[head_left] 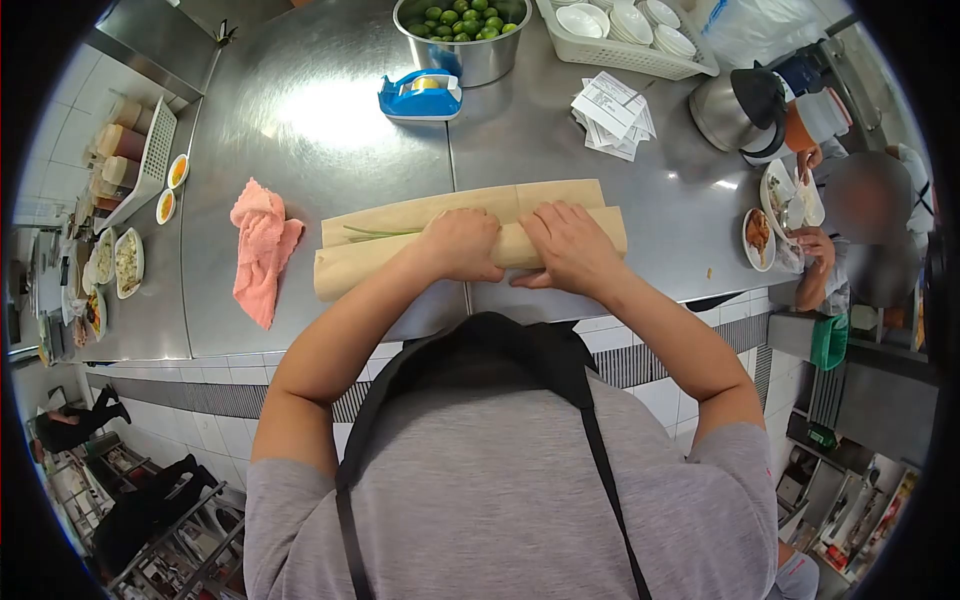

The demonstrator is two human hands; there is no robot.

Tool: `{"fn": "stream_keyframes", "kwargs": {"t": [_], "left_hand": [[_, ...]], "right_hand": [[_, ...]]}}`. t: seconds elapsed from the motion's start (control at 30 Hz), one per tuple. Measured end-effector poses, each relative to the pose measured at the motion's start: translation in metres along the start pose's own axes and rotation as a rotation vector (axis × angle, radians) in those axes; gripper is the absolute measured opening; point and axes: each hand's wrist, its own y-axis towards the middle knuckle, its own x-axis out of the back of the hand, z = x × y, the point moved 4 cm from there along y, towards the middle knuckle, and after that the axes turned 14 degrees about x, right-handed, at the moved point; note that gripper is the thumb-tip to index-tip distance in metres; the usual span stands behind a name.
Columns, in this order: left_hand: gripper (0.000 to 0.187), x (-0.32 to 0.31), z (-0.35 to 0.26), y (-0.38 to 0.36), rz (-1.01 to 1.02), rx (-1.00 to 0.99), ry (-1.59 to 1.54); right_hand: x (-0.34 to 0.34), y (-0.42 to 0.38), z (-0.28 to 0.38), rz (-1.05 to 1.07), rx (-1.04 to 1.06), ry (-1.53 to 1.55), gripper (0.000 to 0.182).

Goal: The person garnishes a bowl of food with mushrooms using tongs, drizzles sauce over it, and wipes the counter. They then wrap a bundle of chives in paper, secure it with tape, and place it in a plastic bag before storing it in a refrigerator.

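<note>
A sheet of brown paper [365,272] lies across the steel counter, its near side rolled or folded over. Thin green stalks [375,234] poke out at the left, partly inside the fold; the rest of them is hidden. My left hand [465,245] is curled over the middle of the paper roll, fingers on its far side and thumb towards me. Close beside it, my right hand [570,245] grips the roll the same way, thumb pointing left. Left of the paper is a crumpled pink cloth [263,250].
Beyond the paper stand a blue tape dispenser [420,97] and a steel bowl [470,68] of limes. A white basket [640,65] of small dishes, paper slips [610,110] and a steel jug [735,110] are at right. Another person's hand [817,247] is near food plates.
</note>
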Motion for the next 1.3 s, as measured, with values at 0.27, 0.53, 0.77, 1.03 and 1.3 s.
{"fn": "stream_keyframes", "kwargs": {"t": [0.27, 0.53, 0.77, 1.03, 1.3], "left_hand": [[0.053, 0.005, 0.0, -0.023, -0.515, -0.037, -0.086], [0.042, 0.007, 0.012, -0.024, -0.258, 0.036, -0.038], [0.041, 0.002, 0.012, -0.026, -0.356, -0.056, -0.02], [0.045, 0.006, 0.042, -0.035, -0.154, 0.171, -0.105], [0.049, 0.006, 0.102, -0.07, -0.054, 0.22, -0.141]], "right_hand": [[-0.009, 0.014, -0.018, 0.17, -0.034, 0.174, 0.04], [-0.007, 0.024, -0.018, 0.233, -0.039, 0.256, 0.048], [0.003, 0.02, -0.01, -0.09, 0.131, -0.051, 0.053], [-0.011, 0.026, -0.022, 0.294, -0.123, 0.236, 0.053], [-0.016, 0.035, -0.021, 0.453, -0.126, 0.398, 0.041]]}}
